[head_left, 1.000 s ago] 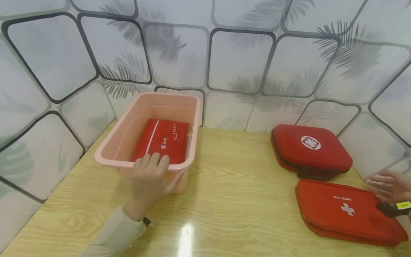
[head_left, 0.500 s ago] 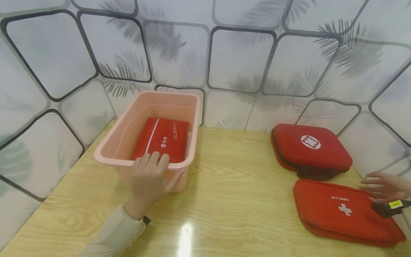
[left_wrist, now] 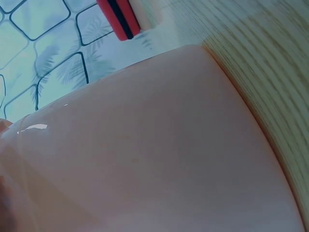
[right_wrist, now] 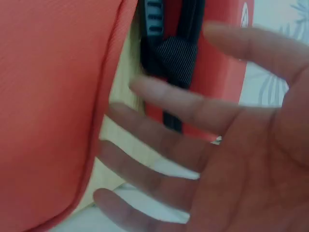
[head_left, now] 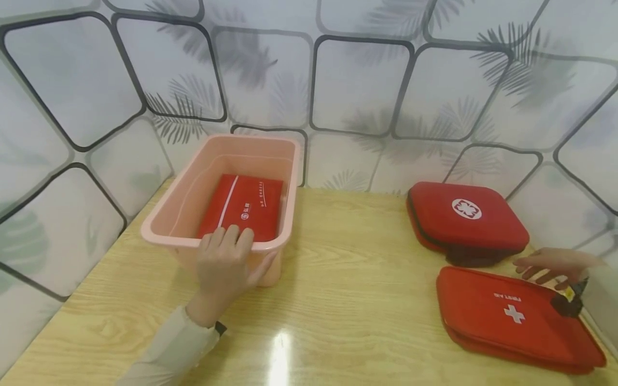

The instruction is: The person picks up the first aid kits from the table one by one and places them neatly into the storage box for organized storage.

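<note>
At the left of the table, my left hand [head_left: 224, 262] grips the near rim of a pink plastic basin [head_left: 155, 228], fingers over the edge and thumb outside. Inside the basin lies a red pouch [head_left: 241, 206] with white print. The left wrist view is mostly filled by the basin's outer wall [left_wrist: 159, 145]. Far to the right, my right hand [head_left: 552, 265] hovers by the back edge of a flat red first aid bag [head_left: 512, 316] with a white cross. Its fingers [right_wrist: 159, 142] are spread and relaxed in the right wrist view, holding nothing.
Behind the first aid bag sits a rounded red case [head_left: 465, 220] with a white emblem and a black handle [head_left: 475, 256]. A patterned wall covering [head_left: 362, 91] rises behind the wooden table [head_left: 357, 300]. The basin stands close to the left back corner.
My right hand has moved left over the first aid bag's back edge, its palm turning downward. The bag has shifted slightly left in view. My left hand keeps its grip on the basin.
</note>
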Tool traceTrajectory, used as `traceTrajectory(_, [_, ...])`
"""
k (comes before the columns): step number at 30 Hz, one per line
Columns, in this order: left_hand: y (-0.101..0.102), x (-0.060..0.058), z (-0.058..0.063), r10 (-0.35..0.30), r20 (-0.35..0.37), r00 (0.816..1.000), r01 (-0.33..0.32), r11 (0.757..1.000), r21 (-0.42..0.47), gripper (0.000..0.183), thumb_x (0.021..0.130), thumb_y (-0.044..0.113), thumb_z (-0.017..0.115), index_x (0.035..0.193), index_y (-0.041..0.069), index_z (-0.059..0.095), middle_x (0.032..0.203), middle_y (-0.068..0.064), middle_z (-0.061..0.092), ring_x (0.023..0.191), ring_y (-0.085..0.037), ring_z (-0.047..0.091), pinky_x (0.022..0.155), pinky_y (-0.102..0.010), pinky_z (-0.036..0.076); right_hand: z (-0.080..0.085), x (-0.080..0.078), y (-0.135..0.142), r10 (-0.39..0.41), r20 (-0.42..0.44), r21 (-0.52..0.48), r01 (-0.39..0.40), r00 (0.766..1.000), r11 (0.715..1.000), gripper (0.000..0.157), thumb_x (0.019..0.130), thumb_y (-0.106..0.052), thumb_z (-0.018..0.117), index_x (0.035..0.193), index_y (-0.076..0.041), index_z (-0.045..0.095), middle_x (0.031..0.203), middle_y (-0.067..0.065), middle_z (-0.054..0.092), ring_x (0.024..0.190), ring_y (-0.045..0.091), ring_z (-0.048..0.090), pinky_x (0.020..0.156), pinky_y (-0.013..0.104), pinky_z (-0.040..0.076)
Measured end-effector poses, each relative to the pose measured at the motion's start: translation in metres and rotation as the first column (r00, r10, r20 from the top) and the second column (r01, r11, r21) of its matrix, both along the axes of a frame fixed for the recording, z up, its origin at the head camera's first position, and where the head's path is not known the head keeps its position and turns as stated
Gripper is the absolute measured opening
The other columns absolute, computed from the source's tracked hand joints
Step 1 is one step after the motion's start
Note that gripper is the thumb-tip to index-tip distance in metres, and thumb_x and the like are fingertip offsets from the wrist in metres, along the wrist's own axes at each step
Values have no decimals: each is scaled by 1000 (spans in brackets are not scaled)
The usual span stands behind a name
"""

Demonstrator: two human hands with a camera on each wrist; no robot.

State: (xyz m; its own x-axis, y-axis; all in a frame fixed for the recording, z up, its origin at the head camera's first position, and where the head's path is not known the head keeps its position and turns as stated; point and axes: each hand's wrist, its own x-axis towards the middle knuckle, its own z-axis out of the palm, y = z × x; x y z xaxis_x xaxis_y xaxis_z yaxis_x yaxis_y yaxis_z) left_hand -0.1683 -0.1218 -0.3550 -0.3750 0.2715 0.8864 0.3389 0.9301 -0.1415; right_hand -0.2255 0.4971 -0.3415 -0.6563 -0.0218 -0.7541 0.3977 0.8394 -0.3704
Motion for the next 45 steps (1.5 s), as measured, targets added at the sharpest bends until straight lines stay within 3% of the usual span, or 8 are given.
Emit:
traceTrajectory(4, [1,-2,0,-2,-15,1000,2,1000,7,56,90,52,35,72,2,51,63,-15,57,53,-30,52,47,-37,41,6,-7,-18,129,9,-20,-129,992,991,56,93,-40,50,125,6,50,119,18,60,108,36,57,75,46,45])
traceTrajectory(9, [2,-2,1,-6,-27,1000,6,1000,13,56,90,52,36,71,1,51,62,-15,56,52,-30,50,46,-36,40,8,-14,-38,267,23,-25,-266,963,964,50,89,-33,57,124,3,52,119,17,60,107,32,56,78,53,46])
traceTrajectory(15, [2,-1,0,-10,-26,1000,10,1000,11,56,89,52,36,70,2,50,61,-15,55,51,-30,49,45,-36,38,4,-18,-52,350,19,17,-350,937,937,44,85,-23,64,116,6,54,107,7,62,99,23,56,80,51,49])
traceTrajectory(19, [2,-1,1,-9,-24,1000,9,1000,10,56,90,52,36,71,2,51,62,-15,56,52,-30,51,46,-37,40,0,-17,-60,346,-19,40,-345,938,938,28,82,-21,69,98,-1,59,91,0,64,85,16,59,76,42,53])
traceTrajectory(23, [2,-1,1,-11,-29,1000,11,1000,11,56,90,52,36,71,2,51,62,-15,56,51,-30,50,46,-36,39,-2,-15,-69,331,-50,35,-330,942,943,24,80,-25,72,88,-6,60,86,2,68,78,16,64,74,36,56])
traceTrajectory(28, [2,-1,0,-12,-41,999,13,1000,11,56,90,52,36,70,2,51,61,-15,55,50,-29,49,45,-36,38,-3,-15,-81,351,-57,18,-351,934,936,23,80,-26,71,87,-8,59,83,1,67,77,16,64,71,34,56])
traceTrajectory(35, [2,-2,-1,-12,-52,999,12,1000,11,56,89,53,36,70,2,50,61,-14,54,50,-29,48,45,-36,38,-7,-17,-104,322,-60,-2,-323,945,946,20,82,-24,70,89,-9,58,77,-2,61,71,15,60,68,35,55])
traceTrajectory(45, [1,-3,-1,-14,-56,998,15,1000,11,56,89,53,36,70,2,50,60,-14,54,49,-29,48,45,-36,38,-16,-18,-130,269,-79,-145,-278,960,950,23,86,-27,65,90,-7,56,75,-1,58,67,14,59,63,31,54])
